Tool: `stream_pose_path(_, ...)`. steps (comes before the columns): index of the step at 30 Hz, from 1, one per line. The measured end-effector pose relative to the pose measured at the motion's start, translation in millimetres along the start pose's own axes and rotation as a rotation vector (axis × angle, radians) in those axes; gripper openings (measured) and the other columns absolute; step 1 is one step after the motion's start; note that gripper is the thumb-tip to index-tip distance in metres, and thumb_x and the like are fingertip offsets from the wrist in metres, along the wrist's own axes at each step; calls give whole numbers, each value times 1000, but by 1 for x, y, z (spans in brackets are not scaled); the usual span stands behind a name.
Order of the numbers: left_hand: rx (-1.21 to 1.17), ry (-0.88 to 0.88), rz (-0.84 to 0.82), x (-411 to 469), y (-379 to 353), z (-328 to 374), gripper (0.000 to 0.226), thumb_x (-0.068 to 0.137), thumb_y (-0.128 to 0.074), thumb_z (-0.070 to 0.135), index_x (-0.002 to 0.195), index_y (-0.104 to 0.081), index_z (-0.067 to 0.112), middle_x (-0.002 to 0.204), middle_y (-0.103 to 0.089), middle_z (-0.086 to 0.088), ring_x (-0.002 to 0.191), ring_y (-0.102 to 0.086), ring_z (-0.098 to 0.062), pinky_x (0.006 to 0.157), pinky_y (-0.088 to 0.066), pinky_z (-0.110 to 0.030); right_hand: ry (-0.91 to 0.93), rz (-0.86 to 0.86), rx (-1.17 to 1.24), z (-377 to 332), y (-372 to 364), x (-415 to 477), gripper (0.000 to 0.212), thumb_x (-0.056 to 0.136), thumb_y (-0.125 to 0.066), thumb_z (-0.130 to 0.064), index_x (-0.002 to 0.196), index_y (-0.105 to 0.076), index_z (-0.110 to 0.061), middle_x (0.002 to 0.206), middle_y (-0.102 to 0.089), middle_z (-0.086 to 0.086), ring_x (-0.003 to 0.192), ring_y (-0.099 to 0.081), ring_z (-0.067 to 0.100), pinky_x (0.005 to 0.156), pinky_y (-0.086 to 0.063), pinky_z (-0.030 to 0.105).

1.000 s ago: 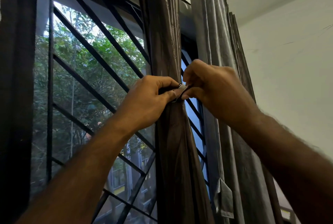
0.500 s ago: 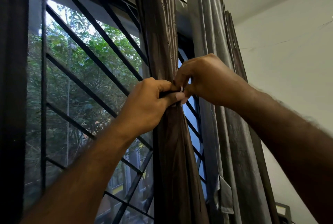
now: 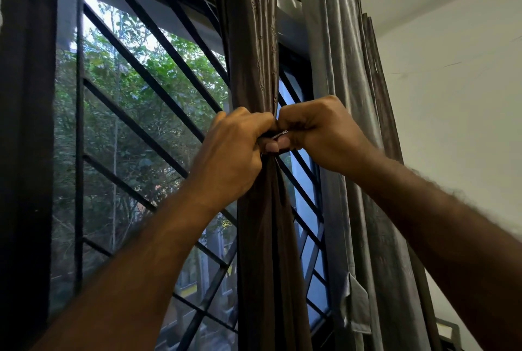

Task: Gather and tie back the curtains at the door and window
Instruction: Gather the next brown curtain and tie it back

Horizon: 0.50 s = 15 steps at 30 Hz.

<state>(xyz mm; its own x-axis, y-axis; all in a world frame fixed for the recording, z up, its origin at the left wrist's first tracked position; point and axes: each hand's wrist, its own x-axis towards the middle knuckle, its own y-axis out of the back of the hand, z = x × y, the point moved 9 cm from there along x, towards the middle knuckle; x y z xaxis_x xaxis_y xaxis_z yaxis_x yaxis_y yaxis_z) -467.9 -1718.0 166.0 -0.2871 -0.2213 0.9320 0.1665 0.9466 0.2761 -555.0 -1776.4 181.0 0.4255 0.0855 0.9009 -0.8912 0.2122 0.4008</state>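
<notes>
A dark brown curtain hangs bunched into a narrow column in front of the barred window. Both hands meet at its pinched waist. My left hand wraps the bundle from the left with its fingers closed. My right hand is fisted against it from the right. Between the fingertips shows a dark tie band with a small pale end; both hands pinch it. A second, grey curtain hangs gathered to the right, untouched.
Black diagonal window bars run behind the curtain, with trees outside. A dark frame post stands at the far left. A white wall lies to the right, with a small framed object low in the corner.
My right hand dropped its wrist and closed tighter against my left hand at the tie. The view shifted slightly; the curtain bundle stays pinched at the same height.
</notes>
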Motion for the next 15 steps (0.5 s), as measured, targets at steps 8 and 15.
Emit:
stream_pose_path(8,-250,146,-21,-4,-2,-25,32,84,-58,-11,78,-60,20,77,-58,-4,71,-54,-13,62,-36,-16,-109,-15,173,7,-2,0,17,80,-80,-8,93,-69,-6,91,-71,-1,91,-68,8,81,-57,23)
stream_pose_path(15,-326,177,55,-6,-2,-23,25,85,-64,1,72,-64,23,66,-60,6,62,-55,-4,58,-42,-19,-149,143,280,4,-7,-2,6,78,-63,17,81,-65,12,80,-68,27,79,-67,39,73,-58,47)
